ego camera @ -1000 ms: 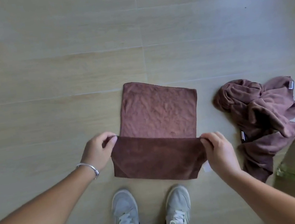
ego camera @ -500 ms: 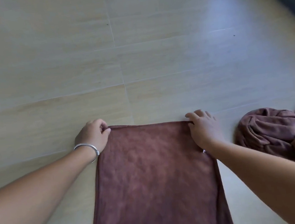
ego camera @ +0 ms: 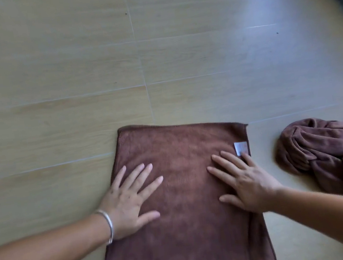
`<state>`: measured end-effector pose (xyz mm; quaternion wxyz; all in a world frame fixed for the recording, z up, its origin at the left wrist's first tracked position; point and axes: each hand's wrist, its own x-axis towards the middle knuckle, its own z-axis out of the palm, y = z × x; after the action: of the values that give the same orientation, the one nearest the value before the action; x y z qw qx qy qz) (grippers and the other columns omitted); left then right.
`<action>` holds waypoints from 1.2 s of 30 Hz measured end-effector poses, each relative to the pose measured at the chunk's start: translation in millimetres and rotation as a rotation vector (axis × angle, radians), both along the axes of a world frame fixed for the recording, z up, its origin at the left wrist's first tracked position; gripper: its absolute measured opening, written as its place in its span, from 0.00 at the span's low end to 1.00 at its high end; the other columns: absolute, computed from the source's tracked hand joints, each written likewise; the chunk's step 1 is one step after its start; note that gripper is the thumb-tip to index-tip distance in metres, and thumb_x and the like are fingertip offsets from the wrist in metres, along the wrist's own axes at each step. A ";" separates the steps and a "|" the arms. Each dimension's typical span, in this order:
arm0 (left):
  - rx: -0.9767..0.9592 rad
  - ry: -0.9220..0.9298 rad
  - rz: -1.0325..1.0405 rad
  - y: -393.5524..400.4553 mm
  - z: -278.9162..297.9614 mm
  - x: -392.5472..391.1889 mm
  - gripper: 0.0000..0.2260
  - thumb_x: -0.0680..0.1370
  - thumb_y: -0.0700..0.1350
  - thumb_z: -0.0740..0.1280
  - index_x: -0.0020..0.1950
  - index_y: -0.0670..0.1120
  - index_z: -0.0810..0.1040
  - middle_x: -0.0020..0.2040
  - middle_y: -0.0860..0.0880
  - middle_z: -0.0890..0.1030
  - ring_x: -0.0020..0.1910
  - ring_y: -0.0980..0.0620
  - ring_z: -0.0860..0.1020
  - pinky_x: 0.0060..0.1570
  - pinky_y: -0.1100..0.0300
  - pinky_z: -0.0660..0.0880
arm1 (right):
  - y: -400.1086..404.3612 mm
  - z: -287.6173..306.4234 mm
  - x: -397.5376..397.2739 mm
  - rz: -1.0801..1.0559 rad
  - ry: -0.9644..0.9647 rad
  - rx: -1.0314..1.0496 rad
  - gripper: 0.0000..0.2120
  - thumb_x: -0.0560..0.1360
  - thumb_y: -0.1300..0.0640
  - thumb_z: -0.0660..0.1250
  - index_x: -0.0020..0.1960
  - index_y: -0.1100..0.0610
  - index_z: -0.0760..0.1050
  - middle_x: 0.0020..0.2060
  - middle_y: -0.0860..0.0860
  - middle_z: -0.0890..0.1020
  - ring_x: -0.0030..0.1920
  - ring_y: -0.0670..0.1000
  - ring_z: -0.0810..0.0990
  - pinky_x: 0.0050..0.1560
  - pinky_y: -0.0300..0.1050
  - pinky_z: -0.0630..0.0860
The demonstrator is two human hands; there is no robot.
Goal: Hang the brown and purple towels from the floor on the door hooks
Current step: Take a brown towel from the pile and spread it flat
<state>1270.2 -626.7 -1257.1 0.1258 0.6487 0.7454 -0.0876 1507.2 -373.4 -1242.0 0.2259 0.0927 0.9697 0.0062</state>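
Since both palms lie flat, left hand (ego camera: 129, 196) and right hand (ego camera: 242, 180) grasp nothing, fingers spread, pressing folded brown towel (ego camera: 184, 204) smooth on floor (ego camera: 73, 77). Purple towel (ego camera: 329, 153) crumpled just beside, untouched. Hooks not visible.

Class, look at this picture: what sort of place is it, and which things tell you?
Probably an indoor room at home: pale wood-look tiled floor, a folded brown microfibre towel, and a crumpled purple-brown towel beside it.
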 end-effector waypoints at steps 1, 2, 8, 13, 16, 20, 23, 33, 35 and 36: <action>-0.027 0.034 0.025 13.7 -1.4 -12.9 0.36 0.73 0.71 0.47 0.78 0.56 0.52 0.78 0.43 0.53 0.77 0.44 0.52 0.72 0.38 0.51 | 12.4 0.6 -12.0 -0.018 -0.014 0.022 0.37 0.74 0.29 0.48 0.78 0.47 0.53 0.78 0.53 0.55 0.77 0.58 0.53 0.72 0.64 0.56; -0.045 0.071 0.078 29.4 -2.9 -26.2 0.36 0.72 0.72 0.42 0.77 0.58 0.43 0.79 0.44 0.46 0.78 0.45 0.44 0.73 0.39 0.45 | 24.4 1.7 -27.3 -0.052 -0.007 0.055 0.37 0.74 0.30 0.47 0.78 0.46 0.49 0.78 0.52 0.51 0.78 0.57 0.48 0.73 0.63 0.51; 0.040 0.114 0.198 72.7 18.2 -58.3 0.32 0.76 0.68 0.43 0.78 0.58 0.42 0.79 0.48 0.44 0.78 0.50 0.44 0.74 0.46 0.42 | 30.9 18.6 -88.2 -0.134 0.136 0.113 0.36 0.77 0.34 0.48 0.78 0.47 0.42 0.78 0.54 0.45 0.77 0.55 0.41 0.76 0.58 0.43; 0.029 0.083 -0.088 19.1 7.9 -33.4 0.34 0.75 0.68 0.48 0.77 0.54 0.56 0.77 0.43 0.57 0.76 0.44 0.57 0.72 0.41 0.57 | -14.6 3.0 -35.4 0.159 0.171 -0.060 0.36 0.74 0.31 0.54 0.76 0.49 0.59 0.76 0.55 0.59 0.76 0.55 0.56 0.74 0.60 0.55; 0.029 0.101 -0.114 -6.1 7.0 -34.6 0.32 0.74 0.66 0.53 0.73 0.51 0.68 0.73 0.41 0.66 0.71 0.41 0.67 0.64 0.38 0.68 | -10.6 -5.9 1.4 0.191 0.120 -0.036 0.37 0.74 0.30 0.54 0.76 0.50 0.59 0.76 0.55 0.59 0.76 0.56 0.57 0.74 0.60 0.56; 0.059 0.069 -0.139 -19.4 12.4 -46.1 0.26 0.76 0.60 0.54 0.68 0.50 0.75 0.69 0.42 0.73 0.66 0.42 0.73 0.60 0.41 0.73 | -2.6 -4.1 14.1 0.209 0.152 -0.012 0.29 0.78 0.38 0.54 0.75 0.51 0.63 0.74 0.54 0.64 0.73 0.57 0.64 0.71 0.60 0.60; 0.230 0.031 -0.233 -28.1 15.0 -57.6 0.22 0.83 0.52 0.49 0.61 0.49 0.81 0.63 0.46 0.79 0.61 0.46 0.78 0.55 0.47 0.77 | 4.2 -2.3 10.4 0.277 0.197 0.007 0.25 0.79 0.43 0.52 0.72 0.51 0.68 0.71 0.54 0.70 0.70 0.57 0.70 0.66 0.60 0.70; 0.240 -0.258 0.120 -19.7 167.8 -73.7 0.14 0.68 0.37 0.77 0.53 0.44 0.84 0.51 0.47 0.83 0.47 0.47 0.82 0.38 0.56 0.80 | 19.8 159.5 -29.6 0.050 0.379 -0.095 0.08 0.72 0.53 0.73 0.45 0.57 0.79 0.36 0.53 0.76 0.35 0.56 0.80 0.28 0.46 0.77; 0.244 -0.221 0.189 -20.4 227.2 -82.1 0.12 0.71 0.36 0.74 0.54 0.44 0.83 0.50 0.46 0.81 0.46 0.44 0.80 0.38 0.51 0.79 | 20.7 222.1 -38.6 -0.013 0.379 -0.093 0.11 0.68 0.54 0.77 0.44 0.59 0.79 0.35 0.54 0.78 0.33 0.57 0.80 0.28 0.47 0.77; 0.254 -0.206 0.216 -20.9 262.3 -86.5 0.12 0.72 0.37 0.73 0.54 0.44 0.83 0.50 0.46 0.81 0.46 0.44 0.80 0.37 0.50 0.79 | 21.6 259.9 -43.2 -0.043 0.380 -0.095 0.12 0.68 0.54 0.77 0.44 0.60 0.79 0.35 0.54 0.80 0.33 0.57 0.81 0.29 0.48 0.77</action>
<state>1183.6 -647.6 -994.8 0.1274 0.5812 0.7989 0.0879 1464.0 -351.8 -982.1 0.0432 0.1019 0.9919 -0.0620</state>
